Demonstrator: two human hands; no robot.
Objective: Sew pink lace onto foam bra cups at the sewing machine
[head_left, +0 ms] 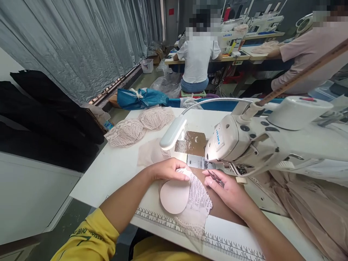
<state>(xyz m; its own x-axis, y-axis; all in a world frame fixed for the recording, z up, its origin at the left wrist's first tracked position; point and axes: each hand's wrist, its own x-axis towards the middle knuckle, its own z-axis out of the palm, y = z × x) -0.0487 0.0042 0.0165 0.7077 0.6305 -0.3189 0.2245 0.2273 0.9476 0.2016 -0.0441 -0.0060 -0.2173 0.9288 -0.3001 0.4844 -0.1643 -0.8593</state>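
Observation:
My left hand (169, 169) lies with fingers curled over the top edge of a beige padded cup (174, 195) and the white lace piece (198, 203) under the sewing machine head (233, 141). My right hand (225, 186) rests on the lace beside the needle area, fingers pinched on a small dark metal tool (216, 176), perhaps tweezers or snips. The pieces lie on the white table (116, 170) in front of the steel needle plate (197, 162).
A gooseneck lamp (173, 132) hangs over the work. Finished lace cups (140, 127) lie at the table's far left. A printed ruler (190, 232) runs along the front edge. Beige fabric (312, 206) piles at the right. Two people sit at machines behind.

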